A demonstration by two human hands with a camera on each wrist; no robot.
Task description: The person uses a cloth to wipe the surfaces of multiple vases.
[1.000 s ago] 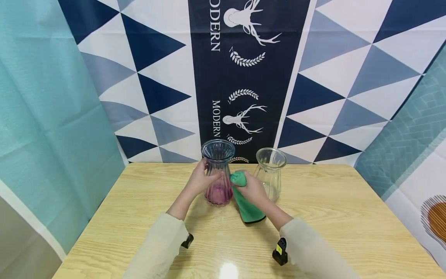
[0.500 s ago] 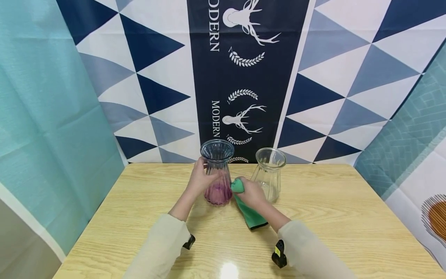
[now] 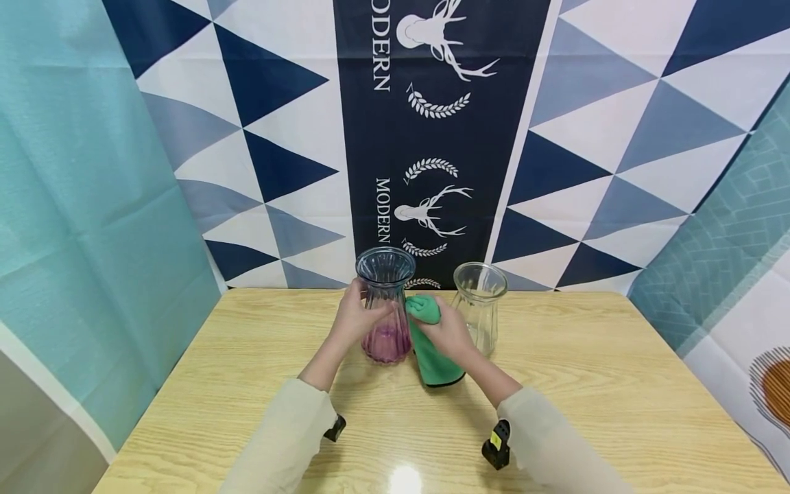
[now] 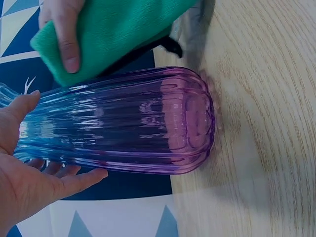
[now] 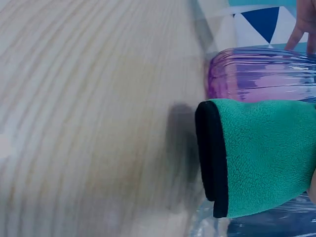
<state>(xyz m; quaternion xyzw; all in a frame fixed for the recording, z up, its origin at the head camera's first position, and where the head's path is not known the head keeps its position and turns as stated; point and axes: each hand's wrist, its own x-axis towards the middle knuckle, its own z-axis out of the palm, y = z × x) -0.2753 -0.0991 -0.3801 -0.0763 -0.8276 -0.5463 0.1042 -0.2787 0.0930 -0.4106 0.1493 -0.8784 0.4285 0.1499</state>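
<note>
A ribbed glass vase, blue at the flared rim and pink-purple at the base (image 3: 386,343), stands upright on the table. My left hand (image 3: 356,318) grips it from the left, thumb and fingers curled round its middle; the left wrist view shows the vase (image 4: 133,123) between them. In my right hand (image 3: 452,333) is a bunched green cloth (image 3: 437,363) with a black edge, held against the vase's right side. The cloth (image 5: 266,153) hangs down beside the purple base in the right wrist view. Behind my right hand stands a clear glass vase (image 3: 481,295), partly hidden.
The wooden table (image 3: 247,398) runs up to a patterned backdrop (image 3: 284,137) of triangles and deer prints. A teal curtain (image 3: 92,206) hangs on the left. Black wrist cameras sit under both sleeves.
My right hand and the green cloth slid down along the vase's side, then back up. The left hand and both vases have stayed in place.
</note>
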